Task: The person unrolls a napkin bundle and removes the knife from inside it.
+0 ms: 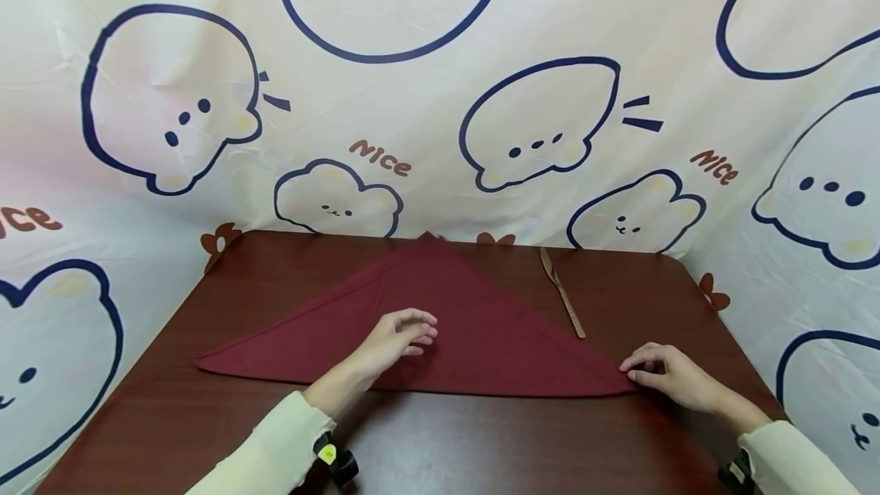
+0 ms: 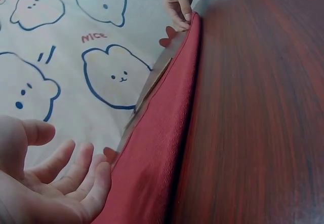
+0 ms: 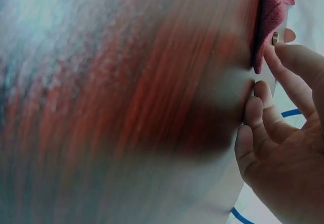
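A dark red cloth (image 1: pixel 467 327), folded into a large triangle, lies on the table with its long edge toward me and its peak at the far side. My left hand (image 1: pixel 399 338) hovers over the middle of the cloth, palm turned inward, fingers loosely bent around nothing. In the left wrist view, that hand's fingers (image 2: pixel 76 178) are spread apart, beside the cloth. At the right corner of the triangle, my right hand (image 1: pixel 677 376) pinches the cloth's tip between thumb and index finger. The right wrist view shows the cloth's corner (image 3: pixel 271 24) at those fingertips, other fingers curled loosely.
A slim wooden knife (image 1: pixel 564 296) lies on the table beyond the cloth's right slope. The dark brown wooden table (image 1: pixel 481 441) has rounded far corners. A pale curtain (image 1: pixel 426 113) with cartoon outlines hangs behind it and along both sides.
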A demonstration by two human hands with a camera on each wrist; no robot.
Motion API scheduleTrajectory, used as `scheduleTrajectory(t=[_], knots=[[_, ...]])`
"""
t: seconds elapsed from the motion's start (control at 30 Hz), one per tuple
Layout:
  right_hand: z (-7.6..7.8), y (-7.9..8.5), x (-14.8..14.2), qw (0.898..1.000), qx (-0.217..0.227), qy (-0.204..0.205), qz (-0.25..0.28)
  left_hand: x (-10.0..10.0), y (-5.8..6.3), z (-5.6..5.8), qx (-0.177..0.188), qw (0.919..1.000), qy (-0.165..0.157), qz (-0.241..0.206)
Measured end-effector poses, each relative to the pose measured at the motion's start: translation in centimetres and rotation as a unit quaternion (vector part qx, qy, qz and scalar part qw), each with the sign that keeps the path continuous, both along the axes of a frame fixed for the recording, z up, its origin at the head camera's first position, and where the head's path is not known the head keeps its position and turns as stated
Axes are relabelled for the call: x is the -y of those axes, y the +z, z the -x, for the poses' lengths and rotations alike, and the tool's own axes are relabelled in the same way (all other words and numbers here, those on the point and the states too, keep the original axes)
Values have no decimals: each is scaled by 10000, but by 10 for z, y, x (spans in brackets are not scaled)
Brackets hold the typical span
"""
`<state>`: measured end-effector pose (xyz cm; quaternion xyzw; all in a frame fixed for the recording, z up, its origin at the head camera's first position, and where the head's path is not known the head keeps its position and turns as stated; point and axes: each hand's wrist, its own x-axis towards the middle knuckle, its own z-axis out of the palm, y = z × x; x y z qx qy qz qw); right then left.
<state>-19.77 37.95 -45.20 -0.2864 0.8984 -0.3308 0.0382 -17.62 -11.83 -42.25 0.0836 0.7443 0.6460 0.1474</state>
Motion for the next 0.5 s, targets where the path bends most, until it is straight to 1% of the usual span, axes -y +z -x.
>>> scheduleTrajectory(t=[0.2,0.33,0.5], knots=[[-3,1,0,9994,133,-315,-19,10,1,-3,21,10000,42,-47],[-2,5,4,9986,207,-490,52,20,4,-6,-23,9999,145,-70],[2,12,16,9980,261,-509,257,35,10,-8,-13,9993,371,-43]])
